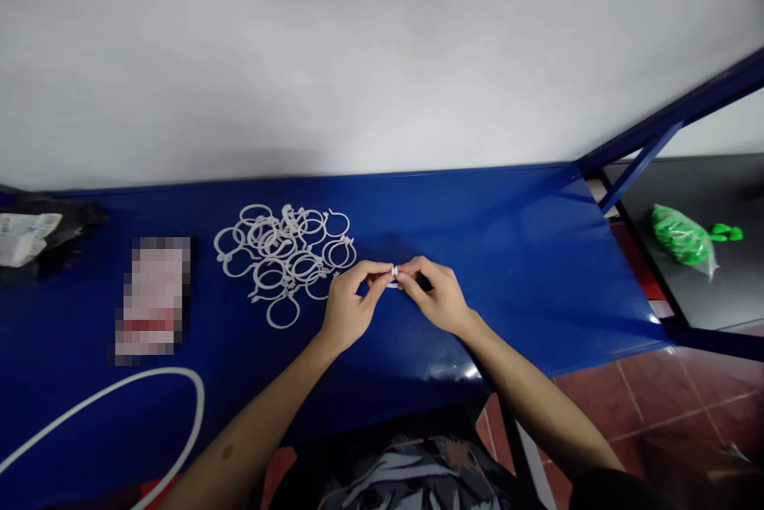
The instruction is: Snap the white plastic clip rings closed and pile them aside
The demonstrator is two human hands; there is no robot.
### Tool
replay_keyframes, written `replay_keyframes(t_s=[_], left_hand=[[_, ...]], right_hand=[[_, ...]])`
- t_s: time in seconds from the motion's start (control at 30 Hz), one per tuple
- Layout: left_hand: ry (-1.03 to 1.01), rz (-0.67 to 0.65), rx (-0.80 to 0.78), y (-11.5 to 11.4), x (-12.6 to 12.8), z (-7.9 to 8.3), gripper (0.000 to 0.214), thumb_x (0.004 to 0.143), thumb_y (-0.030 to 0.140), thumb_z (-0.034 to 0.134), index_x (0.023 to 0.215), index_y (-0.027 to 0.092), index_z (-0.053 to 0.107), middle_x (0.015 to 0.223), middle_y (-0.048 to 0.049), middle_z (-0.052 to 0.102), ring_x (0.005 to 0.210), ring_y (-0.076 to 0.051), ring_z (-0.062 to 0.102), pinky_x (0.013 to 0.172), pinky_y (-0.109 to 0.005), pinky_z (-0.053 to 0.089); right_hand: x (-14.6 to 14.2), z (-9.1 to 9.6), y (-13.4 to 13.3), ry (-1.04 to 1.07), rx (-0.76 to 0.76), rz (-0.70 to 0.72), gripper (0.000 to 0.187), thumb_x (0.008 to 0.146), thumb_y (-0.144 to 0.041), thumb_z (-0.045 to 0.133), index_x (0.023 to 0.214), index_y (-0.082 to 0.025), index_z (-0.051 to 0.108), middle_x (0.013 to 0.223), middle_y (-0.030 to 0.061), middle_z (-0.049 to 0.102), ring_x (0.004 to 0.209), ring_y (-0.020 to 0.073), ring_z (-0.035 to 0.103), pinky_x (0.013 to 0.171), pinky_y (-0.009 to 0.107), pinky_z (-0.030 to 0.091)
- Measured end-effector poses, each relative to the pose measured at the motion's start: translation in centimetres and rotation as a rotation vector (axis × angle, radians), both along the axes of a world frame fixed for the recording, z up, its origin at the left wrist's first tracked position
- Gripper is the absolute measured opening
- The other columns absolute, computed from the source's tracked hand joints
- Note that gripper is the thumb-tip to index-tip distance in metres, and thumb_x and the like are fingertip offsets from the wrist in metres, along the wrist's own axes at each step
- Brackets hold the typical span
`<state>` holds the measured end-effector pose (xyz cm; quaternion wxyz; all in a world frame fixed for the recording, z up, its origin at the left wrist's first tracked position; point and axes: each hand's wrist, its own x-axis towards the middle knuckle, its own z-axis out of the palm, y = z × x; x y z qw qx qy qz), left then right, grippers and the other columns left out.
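Observation:
My left hand [352, 297] and my right hand [434, 291] meet above the blue table. Thumb and forefinger of each are pinched on a small white plastic ring [395, 271], mostly hidden by the fingers; its clasp ends show between the fingertips, with a bit of its curve below. Just left of my left hand lies a loose pile of similar white plastic rings [282, 313], several of them overlapping, with small clasp ends.
The blue table [507, 231] runs along a pale wall. To the left are a blurred-out flat object [152, 295], a black plastic bag [72, 227] and a thick white loop [200, 406]. A bag of green pieces [681, 235] lies on a dark surface beyond the blue frame [641, 164].

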<state>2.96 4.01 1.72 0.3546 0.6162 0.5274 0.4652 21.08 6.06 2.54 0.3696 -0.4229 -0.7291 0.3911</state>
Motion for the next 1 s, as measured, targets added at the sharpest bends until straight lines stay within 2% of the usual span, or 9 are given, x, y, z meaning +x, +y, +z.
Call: replay_keyframes(t_s=[0.3,0.57,0.8,0.9,1.0], left_hand=[[-0.010,0.008,0.008,-0.1,0.1,-0.1,0.008,0.092,0.026,0.066,0.090,0.021,0.071,0.083,-0.0019,0.077,0.071,-0.014,0.072,0.066,-0.025,0.057],[0.025,0.030,0.103,-0.2,0.3,0.1,0.008,0.093,0.022,0.064,0.086,0.021,0.069,0.081,-0.0010,0.076,0.072,-0.014,0.072,0.067,-0.025,0.057],[0.160,0.018,0.305,-0.8,0.3,-0.7,0.013,0.096,0.012,0.056,0.090,0.022,0.064,0.082,0.0004,0.073,0.074,-0.012,0.070,0.070,-0.025,0.056],[0.205,-0.022,0.335,-0.5,-0.1,-0.6,0.013,0.096,0.013,0.056,0.093,0.022,0.064,0.082,0.0006,0.073,0.074,-0.013,0.068,0.070,-0.027,0.055],[0.395,-0.080,0.394,0.2,-0.8,0.1,0.011,0.095,0.015,0.059,0.102,0.021,0.065,0.090,-0.0023,0.074,0.084,-0.018,0.066,0.079,-0.032,0.055]], right_hand=[[-0.1,0.1,-0.1,-0.020,0.007,-0.006,0.016,0.100,-0.033,0.057,0.095,-0.021,0.067,0.074,-0.0003,0.067,0.058,0.0108,0.057,0.054,0.024,0.045],[-0.2,-0.5,-0.6,0.052,-0.067,-0.032,0.017,0.098,-0.036,0.061,0.090,-0.022,0.065,0.069,-0.0025,0.063,0.050,0.0090,0.046,0.048,0.024,0.038],[-0.2,-0.4,-1.0,0.046,-0.081,0.021,0.019,0.098,-0.036,0.060,0.088,-0.021,0.065,0.074,0.0001,0.067,0.059,0.0118,0.057,0.055,0.025,0.045],[0.0,0.0,-0.8,0.007,-0.027,0.042,0.017,0.099,-0.034,0.059,0.090,-0.022,0.067,0.077,0.0007,0.069,0.065,0.0133,0.062,0.060,0.026,0.049],[0.2,0.2,-0.2,-0.066,0.065,0.031,0.016,0.100,-0.033,0.057,0.097,-0.022,0.068,0.085,0.0030,0.071,0.072,0.0152,0.066,0.067,0.029,0.053]])
